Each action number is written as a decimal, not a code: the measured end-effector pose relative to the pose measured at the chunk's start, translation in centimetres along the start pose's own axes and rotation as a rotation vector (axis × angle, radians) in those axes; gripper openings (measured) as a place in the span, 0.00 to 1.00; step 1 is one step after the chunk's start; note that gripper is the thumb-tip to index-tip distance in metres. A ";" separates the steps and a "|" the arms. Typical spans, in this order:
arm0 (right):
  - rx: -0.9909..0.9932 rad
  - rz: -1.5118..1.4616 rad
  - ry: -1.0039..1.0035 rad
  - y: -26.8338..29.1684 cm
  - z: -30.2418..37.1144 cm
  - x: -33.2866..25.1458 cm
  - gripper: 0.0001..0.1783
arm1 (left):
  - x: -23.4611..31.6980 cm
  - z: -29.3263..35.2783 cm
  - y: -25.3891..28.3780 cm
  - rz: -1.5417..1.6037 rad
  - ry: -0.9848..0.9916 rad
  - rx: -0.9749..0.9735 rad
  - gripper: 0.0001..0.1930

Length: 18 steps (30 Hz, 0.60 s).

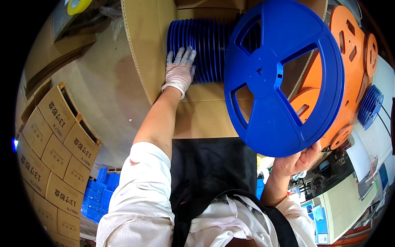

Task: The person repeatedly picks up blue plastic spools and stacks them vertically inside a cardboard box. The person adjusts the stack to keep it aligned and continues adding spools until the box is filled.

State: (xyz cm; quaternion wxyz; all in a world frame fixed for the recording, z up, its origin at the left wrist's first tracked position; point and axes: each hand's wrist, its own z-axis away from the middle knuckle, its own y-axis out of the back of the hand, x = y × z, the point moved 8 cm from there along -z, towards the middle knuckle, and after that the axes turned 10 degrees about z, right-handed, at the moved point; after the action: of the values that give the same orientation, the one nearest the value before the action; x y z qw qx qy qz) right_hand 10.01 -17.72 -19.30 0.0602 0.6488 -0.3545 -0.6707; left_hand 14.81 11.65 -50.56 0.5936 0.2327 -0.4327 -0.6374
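A large blue plastic reel (263, 111) with three wide cutouts is held up at the right by my bare right hand (297, 161), whose fingers close on its lower rim. My left hand (179, 71), in a pale striped glove, lies with fingers stretched out against a row of blue reels (205, 49). Those reels stand on edge, packed side by side inside an open cardboard box (205, 119). The held reel covers the right end of the row and part of the box's right side.
Stacked cartons (61, 164) stand at the left, near bundled blue parts (98, 193). Orange machine plates (349, 61) rise at the right, with more blue reels (370, 107) beside them. A pale table (343, 206) is at the lower right. Yellow tape (78, 5) shows at the upper left.
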 end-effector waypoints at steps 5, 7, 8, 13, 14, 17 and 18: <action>-0.001 0.009 0.001 -0.1 0.1 -0.2 0.13 | 0.4 -0.6 1.8 -0.056 0.040 -0.029 0.26; 0.003 0.025 -0.001 0.0 0.2 -0.1 0.13 | 0.8 -1.4 1.8 -0.205 -0.018 -0.043 0.22; 0.005 0.039 -0.001 0.1 0.3 0.0 0.13 | 1.7 -1.9 2.5 -0.269 -0.049 -0.077 0.22; -0.034 0.007 -0.004 -0.6 0.3 0.4 0.12 | 4.2 -2.5 -1.1 -0.436 -0.127 -0.010 0.19; -0.002 0.003 -0.010 -0.7 0.1 0.5 0.12 | 7.0 -2.1 1.8 -0.256 -0.211 -0.243 0.20; -0.012 -0.053 0.020 -1.9 -0.6 -0.1 0.13 | 8.7 -0.6 0.2 -0.365 -0.256 -0.235 0.24; -0.033 -0.078 0.037 -2.5 -0.7 -0.3 0.13 | 8.9 -0.1 -0.2 -0.382 -0.218 -0.294 0.26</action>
State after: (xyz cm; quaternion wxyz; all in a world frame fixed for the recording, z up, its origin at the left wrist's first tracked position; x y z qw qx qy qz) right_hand 11.66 -15.94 -20.37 0.0512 0.6733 -0.3165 -0.6662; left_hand 13.10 3.09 -48.83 0.4401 0.1515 -0.3451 -0.8151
